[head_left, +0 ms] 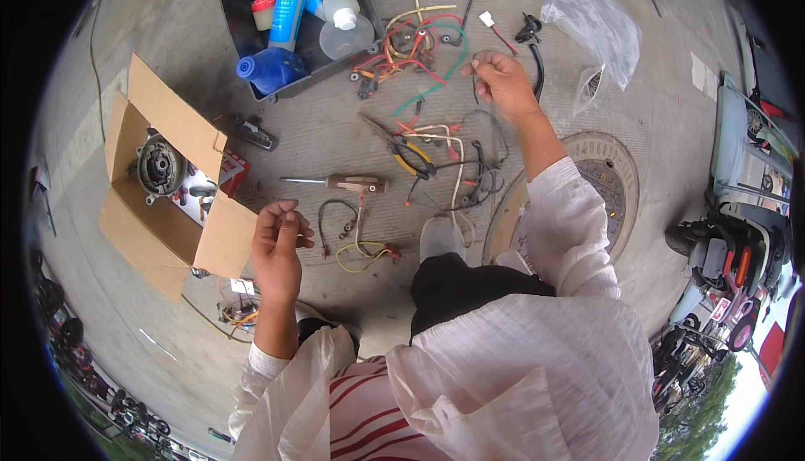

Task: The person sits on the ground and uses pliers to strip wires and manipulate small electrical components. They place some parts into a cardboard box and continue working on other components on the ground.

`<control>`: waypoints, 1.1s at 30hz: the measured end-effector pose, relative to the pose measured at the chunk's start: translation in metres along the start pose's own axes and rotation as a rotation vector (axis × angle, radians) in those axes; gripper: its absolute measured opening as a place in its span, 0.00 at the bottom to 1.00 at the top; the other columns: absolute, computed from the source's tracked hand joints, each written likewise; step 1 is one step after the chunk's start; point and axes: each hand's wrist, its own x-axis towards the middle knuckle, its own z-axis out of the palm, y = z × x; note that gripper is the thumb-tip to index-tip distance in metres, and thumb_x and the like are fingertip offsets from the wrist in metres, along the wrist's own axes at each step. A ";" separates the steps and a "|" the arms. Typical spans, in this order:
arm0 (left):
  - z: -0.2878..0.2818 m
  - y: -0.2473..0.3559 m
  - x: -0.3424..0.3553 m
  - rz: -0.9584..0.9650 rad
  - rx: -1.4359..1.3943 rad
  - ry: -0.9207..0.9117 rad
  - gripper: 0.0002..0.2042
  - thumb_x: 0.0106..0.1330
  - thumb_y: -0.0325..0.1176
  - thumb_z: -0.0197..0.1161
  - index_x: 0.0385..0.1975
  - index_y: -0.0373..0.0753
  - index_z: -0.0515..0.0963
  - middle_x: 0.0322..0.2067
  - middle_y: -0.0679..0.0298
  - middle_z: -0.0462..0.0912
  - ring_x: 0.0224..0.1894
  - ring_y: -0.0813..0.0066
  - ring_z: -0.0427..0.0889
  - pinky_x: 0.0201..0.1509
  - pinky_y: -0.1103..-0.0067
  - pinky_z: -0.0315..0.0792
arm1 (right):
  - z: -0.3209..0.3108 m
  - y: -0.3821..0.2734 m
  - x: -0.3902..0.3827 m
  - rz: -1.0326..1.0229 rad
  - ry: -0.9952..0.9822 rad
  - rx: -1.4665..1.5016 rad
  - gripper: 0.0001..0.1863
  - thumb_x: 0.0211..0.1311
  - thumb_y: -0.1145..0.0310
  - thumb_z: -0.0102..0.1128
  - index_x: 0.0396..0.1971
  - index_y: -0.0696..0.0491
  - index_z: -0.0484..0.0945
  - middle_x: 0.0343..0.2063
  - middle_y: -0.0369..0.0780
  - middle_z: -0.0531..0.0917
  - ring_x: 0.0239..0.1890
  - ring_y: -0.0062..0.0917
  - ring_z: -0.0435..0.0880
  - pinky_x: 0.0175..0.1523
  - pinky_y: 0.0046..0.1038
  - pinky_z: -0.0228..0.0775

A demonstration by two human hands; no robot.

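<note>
My right hand (506, 88) is raised over the far right of the loose wiring, its fingers pinched on a thin dark wire (475, 89) that hangs down from them. My left hand (278, 239) is beside the open cardboard box, fingers curled and thumb against them; whether anything small is in it is hidden. Between the hands lie yellow-handled pliers (411, 157), a screwdriver (356, 183) with a brown handle, and a yellow wire loop (359, 258) with red ends. Past them lies a tangle of red, yellow and green wires (411, 46).
At the left, the cardboard box (147, 234) holds a round metal part (161, 164). A dark bin (231, 8) with bottles and a blue tube stands far ahead. A clear plastic bag (591, 29) and manhole cover (599, 180) are at right; parked scooters (729, 251) are beyond.
</note>
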 end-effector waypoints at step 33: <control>0.014 -0.013 0.002 -0.326 -0.744 0.074 0.15 0.73 0.45 0.51 0.43 0.39 0.74 0.17 0.72 0.65 0.22 0.84 0.65 0.27 0.85 0.62 | 0.161 0.040 -0.163 0.074 -1.213 -0.331 0.12 0.68 0.63 0.49 0.36 0.56 0.77 0.19 0.36 0.75 0.21 0.19 0.72 0.30 0.25 0.66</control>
